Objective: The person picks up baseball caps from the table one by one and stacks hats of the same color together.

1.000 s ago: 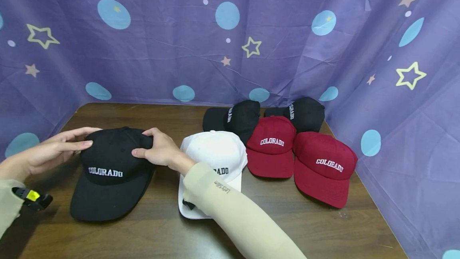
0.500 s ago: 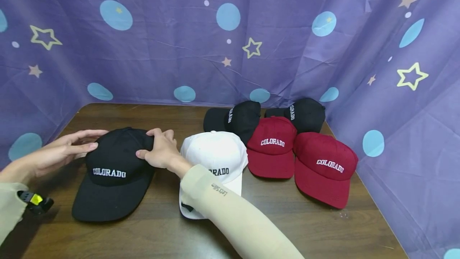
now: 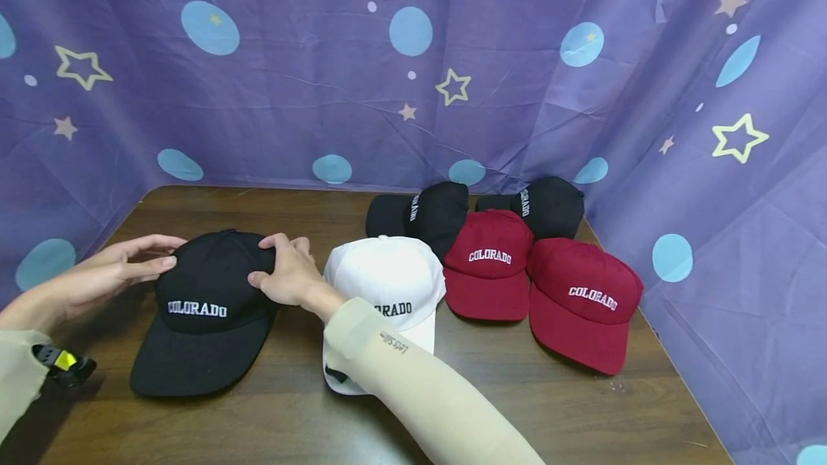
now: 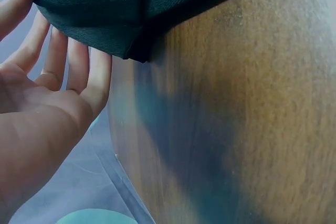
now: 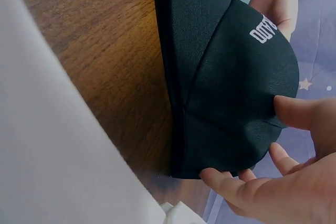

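A black baseball cap (image 3: 207,350) with white COLORADO lettering sits at the left of the table, brim toward me. My left hand (image 3: 110,275) is at the left side of its crown, thumb on the cloth and fingers reaching behind. In the left wrist view those fingers (image 4: 97,72) pass behind the cap's lower edge. My right hand (image 3: 291,271) holds the crown's right side between thumb and fingers. The right wrist view shows that thumb (image 5: 296,113) on the crown and a fingertip (image 5: 210,176) at the lower edge.
Beside my right forearm lies a white cap (image 3: 384,271), partly covered by the sleeve. Two red caps (image 3: 487,257) stand right of it, with two more black caps (image 3: 439,214) behind. A purple curtain (image 3: 291,56) closes off the wooden table (image 3: 310,407) at the back and sides.
The crown of the black cap has shifted slightly right, with both hands following. Over the last half second, hands and cap are nearly still. The other caps stay put.
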Demonstrator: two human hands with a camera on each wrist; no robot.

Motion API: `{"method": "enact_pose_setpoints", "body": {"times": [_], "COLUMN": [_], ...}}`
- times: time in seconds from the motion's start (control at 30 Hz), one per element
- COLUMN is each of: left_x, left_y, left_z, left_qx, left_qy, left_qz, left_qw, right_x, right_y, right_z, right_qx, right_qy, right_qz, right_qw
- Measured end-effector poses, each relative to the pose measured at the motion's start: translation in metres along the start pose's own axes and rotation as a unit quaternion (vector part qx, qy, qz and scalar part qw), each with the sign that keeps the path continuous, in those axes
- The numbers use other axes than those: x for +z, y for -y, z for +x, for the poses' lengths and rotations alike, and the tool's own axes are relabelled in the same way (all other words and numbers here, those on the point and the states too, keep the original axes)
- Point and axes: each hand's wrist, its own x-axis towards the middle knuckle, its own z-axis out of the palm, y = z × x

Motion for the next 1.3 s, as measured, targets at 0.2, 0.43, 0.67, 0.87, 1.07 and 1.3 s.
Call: {"method": "enact_pose_setpoints", "body": {"times": [0.2, 0.43, 0.67, 0.87, 1.07, 1.3], "left_x": [0.0, 0.0, -0.003, -0.011, -0.026, -0.021], "left_y": [-0.002, -0.001, -0.004, -0.005, -0.022, -0.065], "left_z": [0.0, 0.001, -0.001, -0.007, -0.013, -0.021], "left_qx": [-0.007, -0.01, -0.026, -0.012, -0.003, 0.031], "left_qy": [-0.018, -0.037, -0.037, -0.045, -0.073, -0.108], "left_qz": [0.035, 0.048, 0.062, 0.081, 0.117, 0.118], "left_qw": [0.9992, 0.9981, 0.997, 0.9956, 0.9905, 0.9867], "right_x": [0.0, -0.001, -0.001, -0.01, -0.048, -0.138], "right_y": [-0.003, -0.003, -0.005, 0.001, 0.012, 0.016], "right_z": [0.001, 0.002, 0.002, -0.003, -0.014, -0.035], "right_qx": [-0.013, -0.037, -0.051, -0.038, -0.077, -0.139], "right_qy": [0.014, 0.036, 0.069, 0.093, 0.133, 0.162], "right_qz": [-0.007, -0.034, -0.031, -0.006, 0.006, 0.06], "right_qw": [0.9998, 0.9981, 0.9958, 0.995, 0.988, 0.9751]}}
